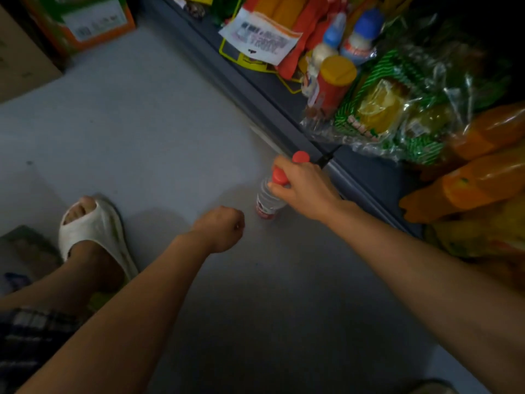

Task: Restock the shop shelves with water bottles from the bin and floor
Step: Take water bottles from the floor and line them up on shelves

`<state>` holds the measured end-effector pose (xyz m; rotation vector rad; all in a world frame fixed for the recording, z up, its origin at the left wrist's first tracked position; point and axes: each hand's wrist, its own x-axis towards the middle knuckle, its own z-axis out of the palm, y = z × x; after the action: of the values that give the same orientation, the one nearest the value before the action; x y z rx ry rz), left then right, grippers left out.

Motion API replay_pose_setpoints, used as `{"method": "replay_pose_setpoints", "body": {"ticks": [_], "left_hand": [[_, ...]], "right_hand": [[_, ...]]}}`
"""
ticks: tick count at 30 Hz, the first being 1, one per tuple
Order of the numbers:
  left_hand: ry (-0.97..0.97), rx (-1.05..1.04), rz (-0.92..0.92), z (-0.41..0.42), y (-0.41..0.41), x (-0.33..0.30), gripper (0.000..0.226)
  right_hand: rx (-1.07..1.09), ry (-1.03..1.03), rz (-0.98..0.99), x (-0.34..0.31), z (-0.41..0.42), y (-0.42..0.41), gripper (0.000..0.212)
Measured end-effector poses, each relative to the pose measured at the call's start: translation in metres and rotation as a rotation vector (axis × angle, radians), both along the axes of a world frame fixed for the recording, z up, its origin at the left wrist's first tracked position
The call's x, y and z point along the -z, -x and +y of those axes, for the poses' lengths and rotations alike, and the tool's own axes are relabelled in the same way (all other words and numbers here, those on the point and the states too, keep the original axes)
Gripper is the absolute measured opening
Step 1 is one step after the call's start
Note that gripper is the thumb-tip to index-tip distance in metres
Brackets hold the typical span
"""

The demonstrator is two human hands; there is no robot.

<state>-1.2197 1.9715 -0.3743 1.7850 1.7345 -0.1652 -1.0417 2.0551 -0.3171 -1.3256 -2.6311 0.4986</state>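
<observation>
right hand (pixel 305 184) grips two red-capped bottles (pixel 268 199) by their necks, low over the floor (pixel 142 123) beside the shelf (pixel 287 109), likely to carry both at once; left hand (pixel 220 228) is fisted, empty.

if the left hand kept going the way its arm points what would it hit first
Probably the water bottle held by the right hand: the left hand, a fist holding nothing, points up-right toward it across bare floor. Depth is unclear, so it might pass by.

Place: a small shop aisle.
Evidence: low shelf (pixel 287 109) full of wrapped goods (pixel 389 115), sauce bottles (pixel 335 81), cardboard boxes (pixel 85 21) on grey floor (pixel 142 123).
</observation>
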Motion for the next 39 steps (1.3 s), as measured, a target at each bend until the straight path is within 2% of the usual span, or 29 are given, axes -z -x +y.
{"method": "replay_pose_setpoints", "body": {"ticks": [9, 16, 23, 28, 31, 35, 39], "left_hand": [[-0.255, 0.017, -0.038, 0.007, 0.001, -0.108, 0.017], [-0.528, 0.116, -0.09, 0.016, -0.033, -0.209, 0.017], [-0.673, 0.236, -0.099, 0.02, -0.077, -0.296, 0.014], [-0.755, 0.257, -0.163, 0.031, -0.105, -0.351, 0.011], [-0.805, 0.293, -0.183, 0.041, -0.122, -0.38, 0.017], [-0.85, 0.324, -0.23, 0.054, -0.141, -0.405, 0.011], [-0.851, 0.329, -0.246, 0.068, -0.15, -0.413, 0.011]], "right_hand": [[-0.007, -0.011, 0.204, -0.138, -0.022, -0.034, 0.019], [0.064, -0.128, 0.228, -0.241, -0.042, -0.07, 0.015], [0.1, -0.27, 0.244, -0.334, -0.064, -0.114, 0.008], [0.133, -0.343, 0.235, -0.399, -0.066, -0.146, 0.007], [0.183, -0.432, 0.229, -0.436, -0.061, -0.161, 0.008], [0.247, -0.55, 0.152, -0.479, -0.045, -0.175, 0.007], [0.302, -0.56, 0.032, -0.499, -0.019, -0.187, 0.006]]}}
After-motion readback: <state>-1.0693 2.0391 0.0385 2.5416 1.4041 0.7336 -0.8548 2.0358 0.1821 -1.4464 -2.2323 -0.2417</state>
